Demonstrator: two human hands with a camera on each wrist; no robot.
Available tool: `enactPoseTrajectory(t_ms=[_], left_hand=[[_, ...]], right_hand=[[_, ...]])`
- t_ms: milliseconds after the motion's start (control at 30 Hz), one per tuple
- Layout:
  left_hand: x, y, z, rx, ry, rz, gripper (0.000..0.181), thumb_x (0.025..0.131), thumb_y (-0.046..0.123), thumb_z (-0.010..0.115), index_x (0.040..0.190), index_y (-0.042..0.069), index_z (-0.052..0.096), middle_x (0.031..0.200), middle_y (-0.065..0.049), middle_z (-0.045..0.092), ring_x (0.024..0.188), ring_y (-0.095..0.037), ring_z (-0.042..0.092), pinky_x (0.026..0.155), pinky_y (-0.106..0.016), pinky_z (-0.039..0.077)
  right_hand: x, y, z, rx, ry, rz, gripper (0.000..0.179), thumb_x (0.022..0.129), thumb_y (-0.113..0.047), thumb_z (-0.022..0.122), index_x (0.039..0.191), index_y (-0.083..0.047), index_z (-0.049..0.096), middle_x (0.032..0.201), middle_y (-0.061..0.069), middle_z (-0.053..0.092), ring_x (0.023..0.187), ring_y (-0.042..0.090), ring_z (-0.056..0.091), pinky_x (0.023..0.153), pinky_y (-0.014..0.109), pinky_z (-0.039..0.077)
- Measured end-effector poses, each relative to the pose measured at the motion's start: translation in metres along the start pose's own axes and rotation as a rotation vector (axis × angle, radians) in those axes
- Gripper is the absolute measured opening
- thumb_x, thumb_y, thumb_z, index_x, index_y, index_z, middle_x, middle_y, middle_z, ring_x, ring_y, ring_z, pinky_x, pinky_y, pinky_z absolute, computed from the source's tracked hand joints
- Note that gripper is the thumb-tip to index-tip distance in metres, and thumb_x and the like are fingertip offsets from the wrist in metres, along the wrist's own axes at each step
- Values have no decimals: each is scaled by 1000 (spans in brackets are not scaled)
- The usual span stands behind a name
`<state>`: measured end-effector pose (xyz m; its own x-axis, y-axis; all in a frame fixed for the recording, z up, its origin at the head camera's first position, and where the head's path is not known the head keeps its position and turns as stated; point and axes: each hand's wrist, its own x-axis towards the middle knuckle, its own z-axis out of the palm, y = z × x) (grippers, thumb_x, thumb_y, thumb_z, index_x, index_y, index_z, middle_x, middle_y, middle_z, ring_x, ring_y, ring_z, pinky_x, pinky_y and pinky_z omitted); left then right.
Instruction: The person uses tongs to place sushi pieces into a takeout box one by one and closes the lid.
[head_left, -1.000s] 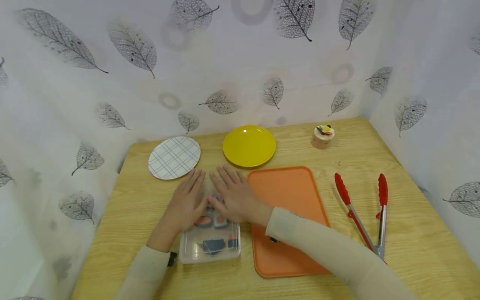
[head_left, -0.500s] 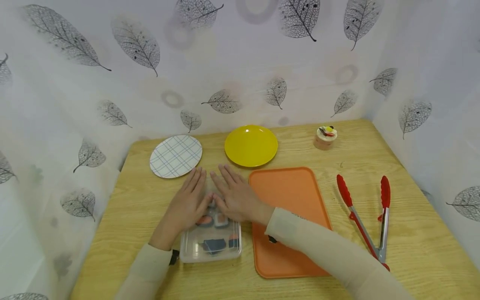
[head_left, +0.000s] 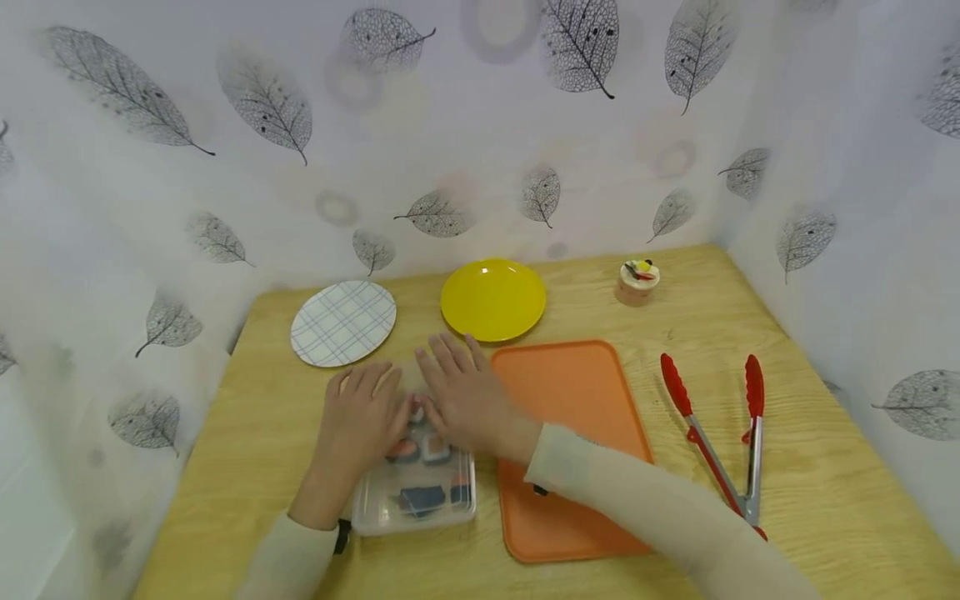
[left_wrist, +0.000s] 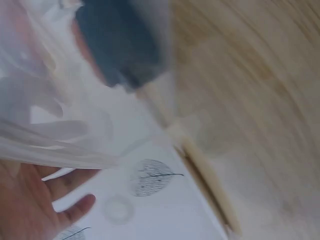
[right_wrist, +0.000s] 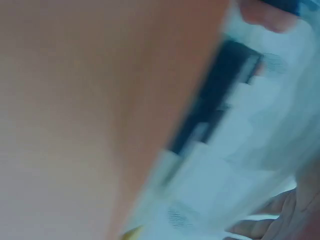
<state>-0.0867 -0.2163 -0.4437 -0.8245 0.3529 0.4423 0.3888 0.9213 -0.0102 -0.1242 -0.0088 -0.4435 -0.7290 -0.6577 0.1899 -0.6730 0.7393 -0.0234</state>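
Observation:
A clear lidded plastic box [head_left: 380,510] lies on the table with several sushi-like pieces inside, among them a dark-wrapped piece [head_left: 422,500]. My left hand [head_left: 357,423] rests over its far left part, fingers spread and slightly bent. Across the far right part lies my right hand [head_left: 472,398], its fingers straight and pointing away from me. Both thumbs come close together over the box. In the left wrist view, the box wall [left_wrist: 55,155] shows above my spread left fingers. The right wrist view is blurred, with dark pieces [right_wrist: 215,95] seen through the plastic.
An orange tray [head_left: 573,383] lies right of the box, under my right forearm. Behind are a checked white plate [head_left: 343,323] and a yellow plate [head_left: 492,300]. A small cake-like object [head_left: 638,282] stands at back right. Spread red-tipped tongs [head_left: 752,500] lie at right.
My left hand has drawn back a little towards me and left, its fingers now more bent and spread. The right hand stays on the box, fingers a little more spread.

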Motion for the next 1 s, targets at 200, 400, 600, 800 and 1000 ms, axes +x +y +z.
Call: enactPoseTrajectory(t_ms=[200, 400, 600, 800, 1000], left_hand=[[-22, 18, -26, -124, -182, -36, 50, 102, 33, 68, 142, 5, 62, 150, -21, 59, 140, -45, 54, 115, -73, 38], [-55, 32, -37, -278, -322, -80, 64, 106, 34, 61, 161, 8, 41, 169, -20, 33, 157, -49, 28, 116, -83, 25], [-66, 38, -29, -281, -262, -76, 66, 108, 34, 55, 165, 9, 32, 174, -16, 23, 159, -47, 22, 115, -83, 26], [-69, 44, -30, -203, -233, -71, 67, 107, 35, 54, 165, 10, 31, 171, -18, 28, 158, -45, 25, 114, -80, 32], [-68, 47, -25, -186, -181, -63, 69, 105, 36, 55, 165, 10, 32, 172, -15, 28, 157, -44, 27, 115, -78, 34]], right_hand=[[-32, -21, -24, 85, 8, -147, 59, 114, -41, 37, 158, -4, 44, 168, 22, 37, 158, 41, 32, 130, 55, 30], [-63, -40, -27, 176, -206, -220, 76, 112, -60, 14, 168, -10, 20, 176, 17, 15, 164, 40, 14, 133, 57, 20], [-70, -45, -17, 92, -185, -216, 74, 112, -57, 7, 169, -9, 14, 177, 16, 7, 165, 39, 10, 134, 56, 15], [-75, -50, -10, 14, -97, -237, 71, 114, -53, 13, 167, -6, 21, 176, 20, 12, 163, 42, 16, 133, 57, 22], [-76, -49, -6, -7, -66, -225, 70, 114, -51, 16, 167, -6, 23, 176, 22, 11, 163, 42, 17, 132, 58, 23]])
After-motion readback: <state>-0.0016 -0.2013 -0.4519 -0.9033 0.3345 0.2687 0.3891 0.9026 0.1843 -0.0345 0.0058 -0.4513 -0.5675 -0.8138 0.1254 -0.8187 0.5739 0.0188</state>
